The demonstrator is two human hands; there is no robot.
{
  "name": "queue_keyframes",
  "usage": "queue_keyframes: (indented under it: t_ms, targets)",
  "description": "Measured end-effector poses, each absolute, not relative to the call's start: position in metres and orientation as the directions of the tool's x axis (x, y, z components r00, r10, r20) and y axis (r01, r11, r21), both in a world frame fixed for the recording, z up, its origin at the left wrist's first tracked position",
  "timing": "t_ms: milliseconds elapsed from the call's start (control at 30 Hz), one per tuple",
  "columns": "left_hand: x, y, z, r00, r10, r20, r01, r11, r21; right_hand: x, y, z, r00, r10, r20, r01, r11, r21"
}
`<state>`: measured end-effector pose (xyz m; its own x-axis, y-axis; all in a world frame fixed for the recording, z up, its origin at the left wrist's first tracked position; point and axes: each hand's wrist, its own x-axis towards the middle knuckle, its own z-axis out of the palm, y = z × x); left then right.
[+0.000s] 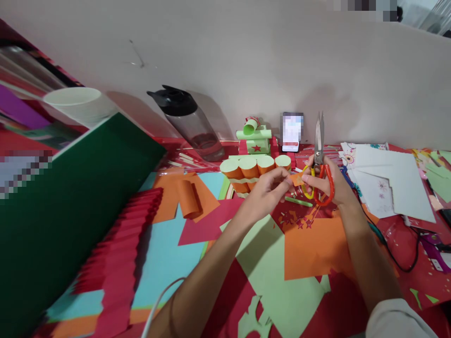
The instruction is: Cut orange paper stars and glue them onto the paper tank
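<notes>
Holding scissors (318, 157) blades-up in right hand (336, 180), just right of small orange paper scrap (296, 180) pinched in left hand (268, 190).

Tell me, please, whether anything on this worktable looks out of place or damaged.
Loose orange-red paper scraps lie scattered near the scissors, and a light-green paper offcut at the bottom edge has irregular cut-outs; both look like stray cutting waste.
</notes>
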<state>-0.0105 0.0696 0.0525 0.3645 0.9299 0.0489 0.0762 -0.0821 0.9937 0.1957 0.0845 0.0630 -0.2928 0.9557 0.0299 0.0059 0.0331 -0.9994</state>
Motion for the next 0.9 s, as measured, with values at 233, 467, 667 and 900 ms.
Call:
queue_keyframes:
  t_ms: [233, 467, 667, 900]
  targets:
    - [-0.0095, 0.0699, 0.053, 0.337, 0.941, 0.038, 0.068, -0.065, 0.996, 0.196, 0.0836, 0.0622, -0.306, 0.951, 0.052, -0.025, 0.047, -0.999]
    - [-0.0128, 0.0708, 0.0497, 0.346, 0.936, 0.06, 0.152, -0.119, 0.981, 0.1945, 0.0832, 0.0658, -0.282, 0.958, 0.044, 0.011, 0.049, -0.999]
    - [-0.012, 0.0695, 0.0495, 0.363, 0.93, 0.055, 0.187, -0.131, 0.974, 0.1948, 0.0848, 0.063, -0.303, 0.952, 0.044, 0.002, 0.047, -0.999]
    - [-0.0077, 0.0675, 0.0532, 0.427, 0.903, 0.049, 0.092, -0.097, 0.991, 0.193, 0.0846, 0.0608, -0.248, 0.965, 0.086, -0.016, 0.085, -0.996]
